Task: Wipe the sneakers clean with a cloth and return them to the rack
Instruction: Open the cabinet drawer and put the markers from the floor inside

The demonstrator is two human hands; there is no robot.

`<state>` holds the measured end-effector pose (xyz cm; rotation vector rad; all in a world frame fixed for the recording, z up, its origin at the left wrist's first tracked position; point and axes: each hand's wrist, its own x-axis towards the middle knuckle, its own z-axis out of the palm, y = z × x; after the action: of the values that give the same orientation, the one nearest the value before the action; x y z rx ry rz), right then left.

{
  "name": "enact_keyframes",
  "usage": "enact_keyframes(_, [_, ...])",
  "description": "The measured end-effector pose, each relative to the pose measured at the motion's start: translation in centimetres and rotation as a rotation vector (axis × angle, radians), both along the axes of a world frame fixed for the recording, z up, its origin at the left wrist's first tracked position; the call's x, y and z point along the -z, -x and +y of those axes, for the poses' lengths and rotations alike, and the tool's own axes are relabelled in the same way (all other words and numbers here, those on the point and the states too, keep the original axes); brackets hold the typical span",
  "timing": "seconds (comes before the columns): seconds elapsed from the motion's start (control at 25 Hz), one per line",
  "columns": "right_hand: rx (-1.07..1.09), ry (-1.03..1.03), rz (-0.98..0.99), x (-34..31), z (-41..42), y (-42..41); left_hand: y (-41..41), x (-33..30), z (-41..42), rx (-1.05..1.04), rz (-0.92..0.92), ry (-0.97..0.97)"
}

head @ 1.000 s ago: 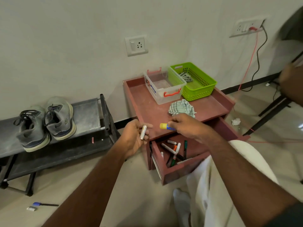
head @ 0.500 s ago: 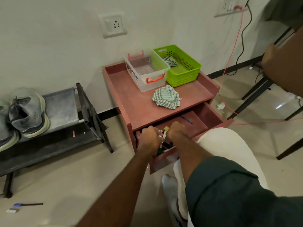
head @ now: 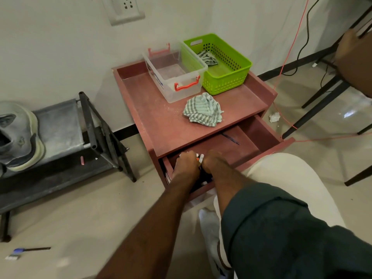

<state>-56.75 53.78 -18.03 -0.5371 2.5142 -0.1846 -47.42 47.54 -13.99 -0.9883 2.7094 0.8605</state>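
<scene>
A grey sneaker (head: pixel 18 135) with a pale sole lies on the black shoe rack (head: pixel 60 125) at the far left, partly cut off by the frame edge. A green-and-white striped cloth (head: pixel 203 110) sits crumpled on top of the red cabinet (head: pixel 153 117). My left hand (head: pixel 186 165) and my right hand (head: pixel 213 162) are both down in the cabinet's open drawer (head: pixel 251 141), fingers curled around markers (head: pixel 199 158). The drawer's contents under the hands are hidden.
A clear plastic box (head: pixel 175 75) with red handles and a green basket (head: pixel 219 63) holding another striped cloth stand at the cabinet's back. A toothbrush (head: pixel 26 251) lies on the floor at left. Chair legs (head: pixel 322 93) and cables (head: pixel 289 63) are at right.
Both hands went from holding markers above the cabinet edge down into the open drawer. The view swung right and closer, so only one sneaker now shows.
</scene>
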Motion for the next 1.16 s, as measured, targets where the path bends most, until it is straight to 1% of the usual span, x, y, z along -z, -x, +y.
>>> enact_keyframes(0.04, [-0.010, 0.002, 0.012, -1.9, 0.2, -1.1, -0.7, -0.5, 0.0, 0.012, 0.040, -0.021])
enact_keyframes(0.12, [-0.040, 0.009, 0.049, -5.1, 0.5, -2.9, -3.0, -1.4, -0.6, 0.005, 0.178, -0.091])
enact_keyframes(0.16, [-0.071, 0.019, 0.077, -6.2, 0.6, -3.8, -4.7, -2.3, -1.2, 0.020, 0.230, -0.135])
enact_keyframes(0.2, [-0.119, 0.016, 0.115, -7.3, 0.7, -5.2, -6.8, -3.4, -2.0, 0.062, 0.264, -0.134])
enact_keyframes(0.28, [-0.302, 0.024, 0.246, -9.1, 0.8, -8.5, -11.3, -5.5, -4.7, 0.175, 0.262, 0.005])
enact_keyframes(0.36, [-0.589, 0.109, 0.335, -9.7, 0.5, -12.1, -16.2, -7.7, -8.3, 0.200, 0.187, 0.119])
enact_keyframes(0.44, [-0.812, 0.220, 0.320, -10.1, -0.8, -15.9, -21.6, -9.8, -12.1, 0.139, 0.075, 0.140])
enact_keyframes(0.52, [-0.950, 0.292, 0.325, -10.2, -3.3, -18.5, -26.6, -11.4, -15.1, 0.031, -0.010, 0.127])
enact_keyframes(0.56, [-1.005, 0.314, 0.322, -10.4, -5.0, -20.0, -29.3, -11.7, -16.7, -0.047, -0.018, 0.133])
enact_keyframes(0.64, [-1.136, 0.369, 0.357, -10.6, -9.6, -24.0, -35.8, -11.5, -20.1, -0.259, 0.028, 0.148])
enact_keyframes(0.72, [-1.178, 0.367, 0.365, -10.6, -11.8, -25.3, -38.7, -10.0, -21.4, -0.395, 0.057, 0.123])
enact_keyframes(0.8, [-1.251, 0.384, 0.363, -9.8, -15.8, -28.0, -42.9, -8.1, -23.3, -0.544, 0.071, 0.092])
enact_keyframes(0.92, [-1.306, 0.379, 0.299, -6.4, -21.3, -31.2, -47.8, -2.9, -25.5, -0.677, 0.053, 0.035])
enact_keyframes(1.16, [-1.498, 0.382, 0.117, 4.0, -29.0, -37.8, -56.6, 9.0, -28.9, -0.723, -0.226, -0.005])
